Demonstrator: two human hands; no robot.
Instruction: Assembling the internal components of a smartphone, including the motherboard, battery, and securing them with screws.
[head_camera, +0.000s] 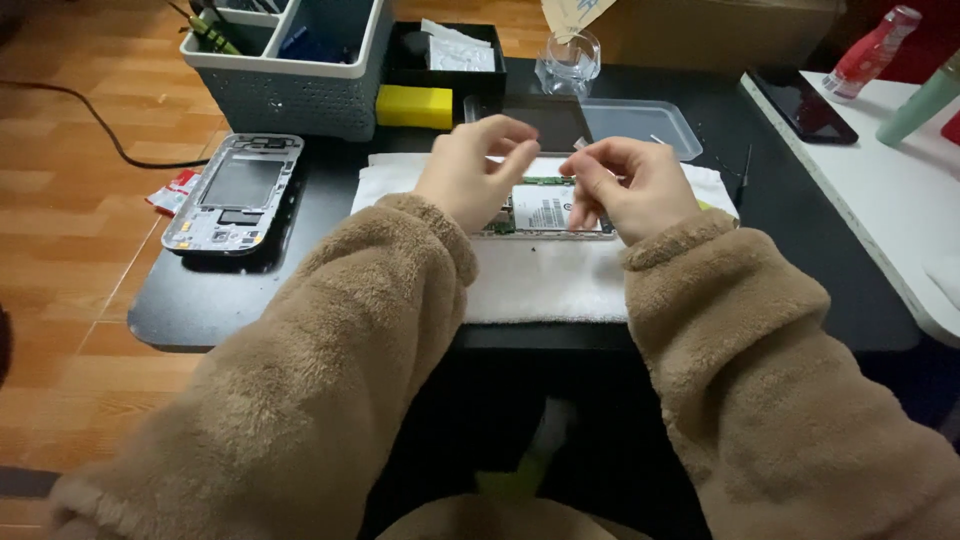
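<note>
Black table (200, 300) below, with a white cloth mat (540, 280) spread across its middle. On the mat, under both hands, an opened phone (545, 212): flat, thin, light by the look of it, stiff yet fragile, with bare green circuit board and a white-labelled battery exposed. Best taken by the outer frame edges, never by the board or the battery face; likely slippery on bare metal, steadier on the cloth.

Left hand (475, 180) arched over the phone's left end, fingers curled, thumb and forefinger close together near the top edge; whether pinching anything cannot be told. Right hand (630, 185) curled over the right end, fingertips (580, 195) pressed down at the battery; no tool visible in it, grip unclear.

Further off, largest first: grey perforated organiser bin (290, 95) at back left; grey phone frame (235, 195) lying flat on the table's left side; clear shallow plastic tray (640, 122) behind the mat; black box (440, 55) holding white sachets; yellow rectangular block (414, 106) in front of it; small red-and-white wrapper (172, 190) on the wooden floor; dark phone (800, 105) and a red-labelled bottle (870, 45) on the white side table (880, 200).
</note>
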